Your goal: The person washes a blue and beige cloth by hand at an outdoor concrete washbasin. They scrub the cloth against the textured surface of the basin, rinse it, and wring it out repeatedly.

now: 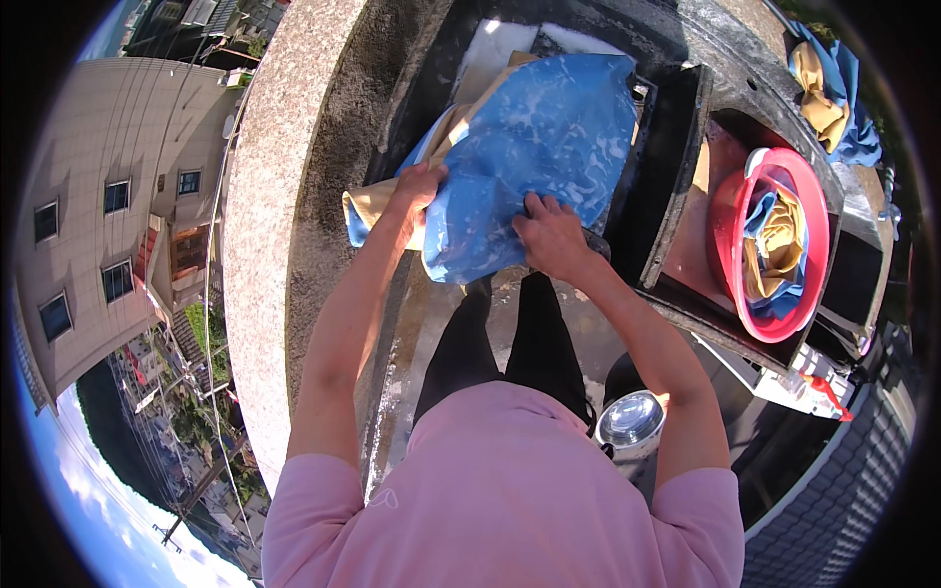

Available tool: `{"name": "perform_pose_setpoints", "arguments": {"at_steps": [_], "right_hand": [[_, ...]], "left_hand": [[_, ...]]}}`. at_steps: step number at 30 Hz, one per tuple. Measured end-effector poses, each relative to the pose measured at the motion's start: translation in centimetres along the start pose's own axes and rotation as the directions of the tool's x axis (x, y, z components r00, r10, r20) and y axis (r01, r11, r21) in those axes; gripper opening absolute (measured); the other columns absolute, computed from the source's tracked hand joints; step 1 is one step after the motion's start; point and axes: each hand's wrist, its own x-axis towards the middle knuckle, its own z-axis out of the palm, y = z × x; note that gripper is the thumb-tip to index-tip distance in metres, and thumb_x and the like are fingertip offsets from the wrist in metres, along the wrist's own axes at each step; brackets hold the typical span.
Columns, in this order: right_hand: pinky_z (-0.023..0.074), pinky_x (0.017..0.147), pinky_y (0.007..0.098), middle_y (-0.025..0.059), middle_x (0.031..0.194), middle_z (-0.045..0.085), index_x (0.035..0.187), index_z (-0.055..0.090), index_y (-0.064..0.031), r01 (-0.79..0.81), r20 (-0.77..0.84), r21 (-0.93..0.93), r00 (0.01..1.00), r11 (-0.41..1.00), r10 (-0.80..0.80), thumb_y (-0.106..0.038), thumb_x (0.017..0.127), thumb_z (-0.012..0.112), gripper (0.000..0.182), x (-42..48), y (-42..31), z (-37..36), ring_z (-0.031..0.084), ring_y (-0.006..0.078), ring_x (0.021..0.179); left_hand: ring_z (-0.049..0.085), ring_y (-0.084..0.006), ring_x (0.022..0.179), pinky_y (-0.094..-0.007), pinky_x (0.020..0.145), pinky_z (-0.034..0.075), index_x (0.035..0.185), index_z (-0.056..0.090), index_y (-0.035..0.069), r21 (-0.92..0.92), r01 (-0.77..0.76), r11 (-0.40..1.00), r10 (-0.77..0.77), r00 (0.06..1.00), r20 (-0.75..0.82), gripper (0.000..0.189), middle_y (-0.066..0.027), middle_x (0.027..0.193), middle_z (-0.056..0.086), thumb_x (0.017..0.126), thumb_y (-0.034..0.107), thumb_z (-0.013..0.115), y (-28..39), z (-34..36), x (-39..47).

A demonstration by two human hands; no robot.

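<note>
A wet blue cloth (pixel 544 140) with a tan side and whitish suds lies spread over a dark stone wash basin (pixel 419 73). My left hand (pixel 420 187) grips its left part, where the tan side is folded over. On the near part of the blue side rests my right hand (pixel 551 231), its fingers bent and pressed to the fabric; whether they pinch it cannot be told. The near edge of the cloth hangs over the basin's front. What lies under the cloth is mostly hidden.
A red plastic basin (pixel 820 257) at the right holds blue and tan cloth (pixel 775 235). More such cloth (pixel 827 110) lies on the ledge at the far right. A rough stone parapet (pixel 257 220) runs along the left. A metal pot (pixel 631 420) stands low by my right elbow.
</note>
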Motion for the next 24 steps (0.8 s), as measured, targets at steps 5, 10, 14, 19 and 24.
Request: {"name": "perform_pose_setpoints", "arguments": {"at_steps": [5, 10, 14, 19, 24], "right_hand": [[0.0461, 0.081, 0.0438, 0.0126, 0.111, 0.052, 0.101, 0.069, -0.0128, 0.065, -0.041, -0.023, 0.997, 0.998, -0.066, -0.013, 0.066, 0.073, 0.035, -0.5, 0.0, -0.1, 0.054, 0.0313, 0.104], [0.0443, 0.078, 0.0436, 0.0140, 0.113, 0.045, 0.106, 0.063, -0.0128, -0.013, -0.079, 0.018, 0.997, 1.000, 0.014, -0.014, 0.067, 0.074, 0.040, -2.0, -1.5, -0.9, 0.052, 0.0310, 0.102], [0.0419, 0.076, 0.0413, 0.0127, 0.111, 0.046, 0.102, 0.065, -0.0134, -0.004, -0.135, -0.022, 0.991, 1.000, 0.001, -0.013, 0.067, 0.074, 0.036, -2.0, -2.3, 0.6, 0.050, 0.0296, 0.102], [0.0418, 0.078, 0.0413, 0.0091, 0.104, 0.050, 0.092, 0.067, -0.0114, 0.150, -0.039, -0.035, 0.988, 0.988, -0.151, -0.011, 0.068, 0.071, 0.024, -2.9, 0.0, -2.1, 0.050, 0.0298, 0.100], [0.0431, 0.078, 0.0416, 0.0082, 0.100, 0.056, 0.088, 0.070, -0.0095, 0.227, 0.115, -0.114, 0.970, 0.967, -0.214, -0.012, 0.072, 0.068, 0.016, -6.7, 1.3, -2.7, 0.052, 0.0295, 0.100]], "left_hand": [[0.068, -0.0251, 0.083, -0.0404, 0.069, 0.059, 0.122, 0.053, -0.003, -0.227, 0.030, 0.973, 0.010, 0.985, 0.170, 0.038, -0.0174, 0.101, 0.066, 0.094, 0.021, 0.062, -1.8, -0.8, 1.3], [0.066, -0.0270, 0.091, -0.0433, 0.072, 0.058, 0.131, 0.044, -0.003, -0.194, 0.060, 0.979, -0.023, 0.982, 0.189, 0.048, -0.0188, 0.109, 0.063, 0.094, 0.020, 0.063, -0.8, -0.5, -0.6], [0.062, -0.0275, 0.104, -0.0453, 0.079, 0.056, 0.144, 0.031, 0.000, -0.184, 0.104, 0.977, -0.066, 0.977, 0.202, 0.066, -0.0185, 0.126, 0.056, 0.092, 0.021, 0.065, -3.0, -1.3, 2.7], [0.064, -0.0223, 0.090, -0.0382, 0.074, 0.054, 0.125, 0.050, -0.002, -0.184, -0.022, 0.983, 0.052, 0.986, 0.161, 0.042, -0.0136, 0.103, 0.065, 0.092, 0.020, 0.064, -1.9, 0.0, 0.2], [0.064, -0.0192, 0.070, -0.0282, 0.067, 0.051, 0.101, 0.063, -0.002, 0.465, -0.674, 0.575, 0.693, 0.702, 0.161, 0.016, -0.0058, 0.078, 0.066, 0.095, 0.013, 0.059, -5.3, -1.4, -0.3]]}}
